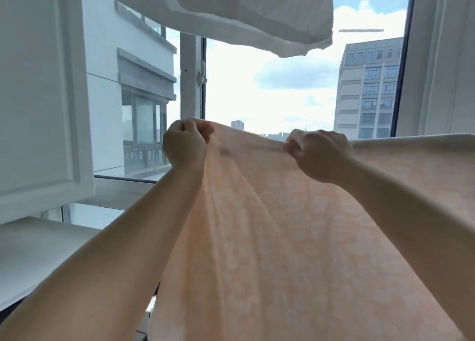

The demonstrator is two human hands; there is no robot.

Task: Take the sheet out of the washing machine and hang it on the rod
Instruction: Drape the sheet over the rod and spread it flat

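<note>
A pale orange sheet (277, 232) with a faint white pattern stretches from its raised top edge down toward the bottom of the view. My left hand (183, 145) grips the top edge near its left corner in a fist. My right hand (321, 155) pinches the same edge further right, fingers curled round the cloth. The edge runs on to the right, level, out of the view. The rod itself is hidden; I cannot tell whether the sheet lies over it. No washing machine is in sight.
White laundry (257, 14) hangs overhead at the top centre. A white cabinet door (38, 96) stands at the left above a white counter (38, 253). A window (270, 91) with a dark frame faces buildings and sky. A white curtain (442, 57) hangs at the right.
</note>
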